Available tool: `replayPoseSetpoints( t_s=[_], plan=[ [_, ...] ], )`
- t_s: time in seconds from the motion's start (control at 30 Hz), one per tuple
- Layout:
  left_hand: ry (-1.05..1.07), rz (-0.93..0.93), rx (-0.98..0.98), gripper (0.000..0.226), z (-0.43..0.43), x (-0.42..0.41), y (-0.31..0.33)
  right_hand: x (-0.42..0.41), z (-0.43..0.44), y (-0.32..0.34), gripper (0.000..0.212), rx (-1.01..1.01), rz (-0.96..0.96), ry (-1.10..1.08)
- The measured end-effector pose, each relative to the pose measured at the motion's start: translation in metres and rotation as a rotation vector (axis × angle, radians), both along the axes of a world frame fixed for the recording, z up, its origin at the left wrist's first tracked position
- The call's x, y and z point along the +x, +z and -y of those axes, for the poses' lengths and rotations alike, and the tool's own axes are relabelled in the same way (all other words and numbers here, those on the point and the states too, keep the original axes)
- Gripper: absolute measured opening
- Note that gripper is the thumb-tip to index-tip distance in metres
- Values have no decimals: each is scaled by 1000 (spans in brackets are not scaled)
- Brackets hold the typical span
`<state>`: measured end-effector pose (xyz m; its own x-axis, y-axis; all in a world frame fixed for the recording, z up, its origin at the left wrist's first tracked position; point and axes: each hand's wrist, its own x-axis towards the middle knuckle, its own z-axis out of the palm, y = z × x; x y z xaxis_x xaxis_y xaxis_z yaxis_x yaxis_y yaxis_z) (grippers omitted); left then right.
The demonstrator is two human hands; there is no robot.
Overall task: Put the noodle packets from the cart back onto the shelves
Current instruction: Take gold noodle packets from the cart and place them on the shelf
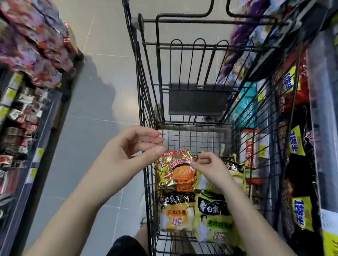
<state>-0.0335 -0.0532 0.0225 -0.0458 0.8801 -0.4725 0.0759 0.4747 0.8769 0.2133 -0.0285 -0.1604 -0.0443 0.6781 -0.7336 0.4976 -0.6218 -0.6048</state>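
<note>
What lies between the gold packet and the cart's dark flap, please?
Only bare wire mesh between gold packet and dark flap, in the head view.

green pkt (214,217): 白象 | yellow pkt (176,213): 白象, 羊肉汤面 | gold pkt (176,170): txt unreadable

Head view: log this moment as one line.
stage: picking from cart | right hand: pinches gold packet top edge | left hand: holds nothing, at cart's left wall | also in cart: yellow packet, green packet
</note>
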Motion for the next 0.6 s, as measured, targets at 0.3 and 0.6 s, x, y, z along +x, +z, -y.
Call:
replayPoseSetpoints(
  t_s=[0.3, 0.6],
  plan=[
    [34, 12, -54, 51, 1, -11, -19, -20, -3, -56, 71, -92, 154, 118],
    [55, 13, -107, 40, -6, -7, -12, -38, -12, -59, 93, -164, 173, 141]
  ],
)
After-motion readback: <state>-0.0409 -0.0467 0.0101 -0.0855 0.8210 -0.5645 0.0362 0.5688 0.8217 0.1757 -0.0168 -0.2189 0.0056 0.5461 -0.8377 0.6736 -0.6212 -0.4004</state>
